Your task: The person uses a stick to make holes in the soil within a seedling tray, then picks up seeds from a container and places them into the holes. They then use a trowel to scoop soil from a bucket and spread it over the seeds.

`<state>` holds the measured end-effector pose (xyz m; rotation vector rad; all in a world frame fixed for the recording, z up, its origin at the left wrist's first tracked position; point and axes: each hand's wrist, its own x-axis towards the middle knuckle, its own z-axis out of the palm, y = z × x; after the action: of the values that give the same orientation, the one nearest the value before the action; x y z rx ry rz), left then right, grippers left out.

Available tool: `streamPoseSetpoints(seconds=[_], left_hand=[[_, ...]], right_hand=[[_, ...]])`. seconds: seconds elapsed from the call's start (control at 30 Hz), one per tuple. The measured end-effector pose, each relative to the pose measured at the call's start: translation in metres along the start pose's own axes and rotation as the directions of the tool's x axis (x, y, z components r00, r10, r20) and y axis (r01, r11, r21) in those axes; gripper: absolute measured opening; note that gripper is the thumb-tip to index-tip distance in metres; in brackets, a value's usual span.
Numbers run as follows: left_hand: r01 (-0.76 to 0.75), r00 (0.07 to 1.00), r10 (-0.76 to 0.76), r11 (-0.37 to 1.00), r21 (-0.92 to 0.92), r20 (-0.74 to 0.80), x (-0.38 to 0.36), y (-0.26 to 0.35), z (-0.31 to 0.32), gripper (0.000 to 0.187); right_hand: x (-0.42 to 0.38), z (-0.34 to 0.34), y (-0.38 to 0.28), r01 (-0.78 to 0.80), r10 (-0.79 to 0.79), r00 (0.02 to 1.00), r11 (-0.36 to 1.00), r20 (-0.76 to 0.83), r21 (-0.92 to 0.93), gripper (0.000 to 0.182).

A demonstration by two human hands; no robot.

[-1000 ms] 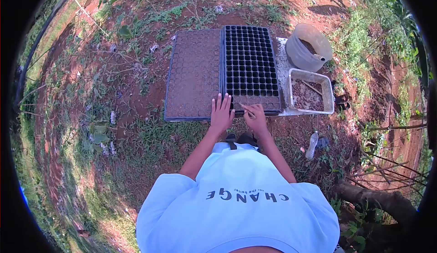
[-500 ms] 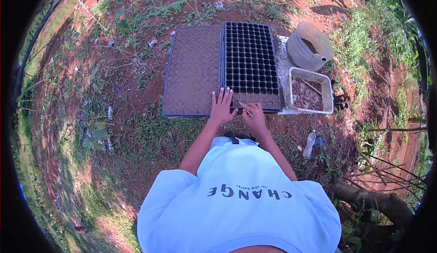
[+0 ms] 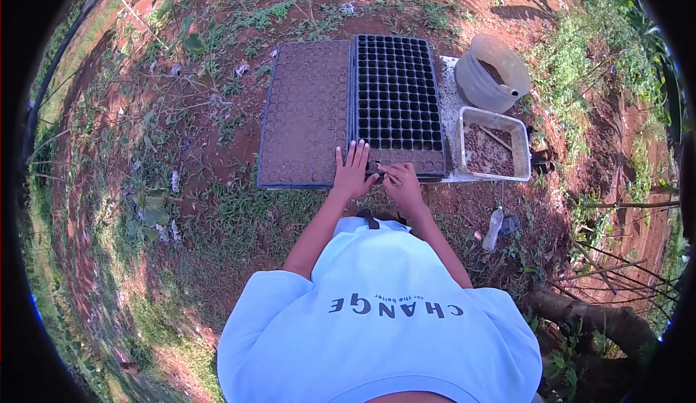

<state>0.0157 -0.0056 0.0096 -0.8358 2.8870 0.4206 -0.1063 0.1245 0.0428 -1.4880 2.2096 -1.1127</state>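
Note:
My left hand (image 3: 351,175) lies flat with fingers spread, across the near inner edges of two seedling trays. The left tray (image 3: 304,106) has its cells filled with brown soil. On the right, the black seedling tray (image 3: 397,84) shows bare cells over most of its length, with soil in the rows nearest me. My right hand (image 3: 402,183) is closed at that near end, just beside my left thumb. It grips a short thin stick (image 3: 391,178), whose tip points at a soil-filled cell; the fingers partly hide it.
A white rectangular basin (image 3: 495,175) with reddish-brown grains and a flat stick (image 3: 496,137) stands to the right. Behind it is a cut translucent plastic container (image 3: 482,88). A clear bottle (image 3: 494,229) lies on the ground. Thick branches (image 3: 594,320) are at lower right.
My right hand has shifted slightly left, toward my left thumb, with the stick in it. My left hand stays almost in the same place on the trays.

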Motion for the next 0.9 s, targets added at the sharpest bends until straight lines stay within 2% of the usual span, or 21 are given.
streamPoseSetpoints(seconds=[0.07,0.27,0.53,0.67,0.9], left_hand=[[-0.006,1.000,0.006,1.000,-0.008,-0.015,-0.0010,-0.0005,0.0007,0.090],[-0.003,1.000,0.003,1.000,-0.006,-0.022,-0.0003,-0.0008,0.0003,0.091],[-0.012,0.999,0.010,0.999,-0.035,-0.053,-0.0018,-0.0001,0.0001,0.091],[-0.002,0.999,0.002,1.000,0.014,-0.033,0.0001,-0.0002,0.0024,0.090],[-0.001,0.999,0.001,1.000,0.001,-0.049,0.0003,-0.0003,0.0045,0.091]], right_hand=[[0.0006,0.0012,0.0013,0.043,-0.042,0.998,0.999,-0.049,0.022,0.029],[-0.0009,0.0003,-0.0023,0.047,-0.045,0.997,0.998,-0.063,0.030,0.028],[-0.0029,0.0000,-0.0020,-0.003,0.004,1.000,0.999,-0.018,0.035,0.030],[-0.0025,-0.0015,-0.0006,-0.005,0.004,1.000,0.999,0.014,0.034,0.032],[-0.0012,0.0000,0.0021,0.034,-0.032,0.999,0.997,-0.029,0.065,0.031]])
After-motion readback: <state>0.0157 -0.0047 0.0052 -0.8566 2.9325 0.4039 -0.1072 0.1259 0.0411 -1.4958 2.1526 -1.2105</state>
